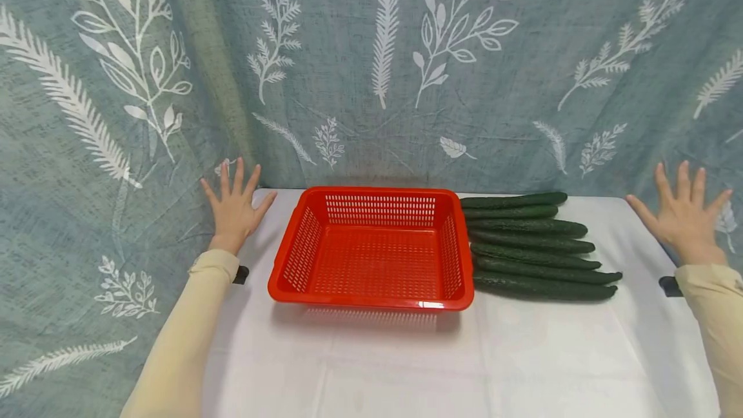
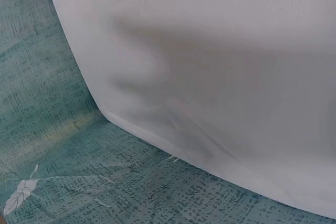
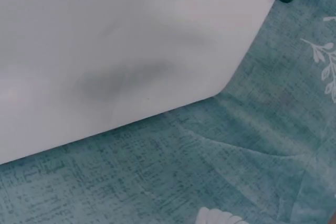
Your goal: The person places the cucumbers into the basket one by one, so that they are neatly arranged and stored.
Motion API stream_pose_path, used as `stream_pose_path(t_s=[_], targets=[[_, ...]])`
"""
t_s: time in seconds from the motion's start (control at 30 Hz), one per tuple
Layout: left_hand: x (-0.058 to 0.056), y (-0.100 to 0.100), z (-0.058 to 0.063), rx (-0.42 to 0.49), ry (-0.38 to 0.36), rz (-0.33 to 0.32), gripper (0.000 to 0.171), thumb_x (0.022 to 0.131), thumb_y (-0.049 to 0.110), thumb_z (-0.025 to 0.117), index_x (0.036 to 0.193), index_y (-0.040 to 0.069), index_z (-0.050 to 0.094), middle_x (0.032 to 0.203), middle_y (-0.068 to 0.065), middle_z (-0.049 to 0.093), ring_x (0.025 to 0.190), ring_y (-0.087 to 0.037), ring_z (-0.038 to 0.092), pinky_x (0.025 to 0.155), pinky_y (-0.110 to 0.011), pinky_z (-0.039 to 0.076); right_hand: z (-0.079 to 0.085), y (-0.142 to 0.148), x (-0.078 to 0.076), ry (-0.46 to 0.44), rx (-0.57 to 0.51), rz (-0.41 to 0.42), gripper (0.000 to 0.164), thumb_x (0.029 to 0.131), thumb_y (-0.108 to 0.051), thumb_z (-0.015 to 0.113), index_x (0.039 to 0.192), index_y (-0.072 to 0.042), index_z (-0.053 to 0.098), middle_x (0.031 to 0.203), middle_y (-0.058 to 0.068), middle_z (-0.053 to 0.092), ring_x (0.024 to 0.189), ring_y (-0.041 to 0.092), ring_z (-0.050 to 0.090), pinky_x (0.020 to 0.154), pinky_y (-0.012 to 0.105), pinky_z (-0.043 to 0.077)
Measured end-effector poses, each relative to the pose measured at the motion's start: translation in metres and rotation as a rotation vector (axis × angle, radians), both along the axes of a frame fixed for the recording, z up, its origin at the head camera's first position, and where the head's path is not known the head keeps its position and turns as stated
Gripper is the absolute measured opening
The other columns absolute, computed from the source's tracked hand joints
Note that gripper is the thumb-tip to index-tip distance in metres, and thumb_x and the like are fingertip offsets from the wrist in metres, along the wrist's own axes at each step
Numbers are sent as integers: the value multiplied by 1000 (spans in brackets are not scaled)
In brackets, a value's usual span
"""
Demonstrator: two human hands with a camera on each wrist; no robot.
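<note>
Red, slotted-walled basket [image 1: 360,302] sits on the white table [image 1: 377,373], its perforated floor bare; seven green cucumbers [image 1: 531,241] lie side by side just right of it, their left ends touching its side or tucked under its rim, I cannot tell which; the left hand [image 1: 233,213] spreads its fingers wide left of the basket; the right hand [image 1: 687,221] spreads equally wide, right of the cucumbers.

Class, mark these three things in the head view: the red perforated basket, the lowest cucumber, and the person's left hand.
Red perforated basket [image 1: 377,263], head view: bare floor, near its middle.
Lowest cucumber [image 1: 542,286], head view: mid-length on its green skin.
Left hand [image 1: 232,213], head view: back of the hand.
</note>
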State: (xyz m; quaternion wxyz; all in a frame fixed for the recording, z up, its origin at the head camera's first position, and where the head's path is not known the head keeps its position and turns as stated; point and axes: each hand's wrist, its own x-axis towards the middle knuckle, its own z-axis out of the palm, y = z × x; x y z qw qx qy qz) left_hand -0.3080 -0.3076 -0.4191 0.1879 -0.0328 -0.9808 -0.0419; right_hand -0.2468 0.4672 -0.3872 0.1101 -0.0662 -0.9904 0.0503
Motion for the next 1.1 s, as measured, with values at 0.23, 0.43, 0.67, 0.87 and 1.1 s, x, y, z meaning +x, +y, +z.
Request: stream_pose_path(t_s=[0.23, 0.43, 0.67, 0.87, 1.1], targets=[[3, -1, -4, 43, -14, -25, 73, 91, 63, 31, 150, 27, 9, 156, -4, -9, 139, -30, -20, 99, -62, -21, -7, 3, 6, 23, -23, 13, 93, 87, -71, 22, 147, -8, -11, 145, 32, -19, 132, 47, -23, 97, 69, -15], [11, 1, -4, 144, -28, -60, 73, 91, 62, 33, 150, 23, 14, 156, -9, -4, 140, -33, -14, 99, -65, -18, -18, 3, 13, 36, -46, 7, 93, 87, -70, 24, 147, -7, -9, 146, 33, -14, 133, 48, -18, 100, 68, -13], [20, 8, -2, 239, -72, -93, 72, 92, 60, 34, 149, 21, 17, 155, -13, 3, 140, -39, -6, 99, -69, -11, -30, 3, 21, 48, -106, 50, 89, 91, -63, 28, 147, -4, -7, 146, 33, -13, 133, 49, -17, 98, 71, -11], [25, 16, -3, 328, -99, -122, 71, 92, 55, 42, 148, 18, 22, 155, -16, 6, 140, -41, 1, 100, -70, -5, -43, -2, 29, 48, -150, 92, 85, 92, -57, 32, 147, -3, -4, 146, 32, -15, 133, 50, -17, 97, 72, -9], [34, 23, -4, 519, -149, -183, 71, 91, 43, 53, 147, 11, 23, 152, -21, 12, 137, -44, 12, 101, -70, 8, -54, -6, 39, 65, -226, 105, 81, 94, -48, 38, 147, -3, -2, 146, 34, -12, 133, 51, -15, 98, 71, -8]])
